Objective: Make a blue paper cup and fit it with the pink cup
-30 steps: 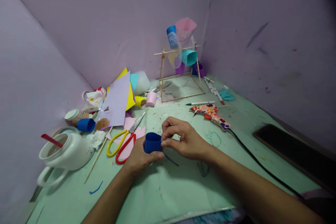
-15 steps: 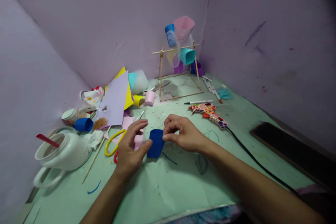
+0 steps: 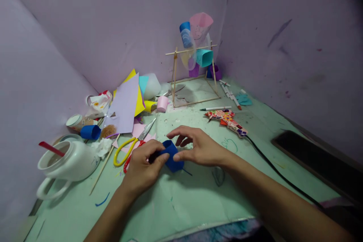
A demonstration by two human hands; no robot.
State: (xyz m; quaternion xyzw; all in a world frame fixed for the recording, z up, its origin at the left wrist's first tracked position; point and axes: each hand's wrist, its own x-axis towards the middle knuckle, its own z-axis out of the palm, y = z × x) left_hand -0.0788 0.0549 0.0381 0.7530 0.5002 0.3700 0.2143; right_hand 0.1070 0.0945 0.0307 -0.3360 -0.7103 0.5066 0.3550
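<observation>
A small dark blue paper cup (image 3: 173, 160) tilts over the table in front of me. My left hand (image 3: 149, 162) is closed on its left side, thumb in front and fingers behind. On the other side is my right hand (image 3: 195, 145), its fingers spread above the cup and the thumb tip close to its edge; whether that thumb touches I cannot tell. Left of the cup, scissors with yellow and red handles (image 3: 124, 151) lie on pink paper scraps (image 3: 137, 130). A thin blue strip (image 3: 187, 172) lies just right of the cup.
A stick frame (image 3: 195, 102) carrying a wheel of coloured cups stands at the back. The flowered glue gun (image 3: 227, 121) trails a black cord to the right, near a dark phone-like slab (image 3: 317, 166). A white mug (image 3: 70, 162), paper sheets (image 3: 123, 102) and another blue cup (image 3: 90, 132) crowd the left.
My left hand has closed on the blue cup, which now tilts instead of standing upright. The right hand has released its pinch on the rim and opened its fingers.
</observation>
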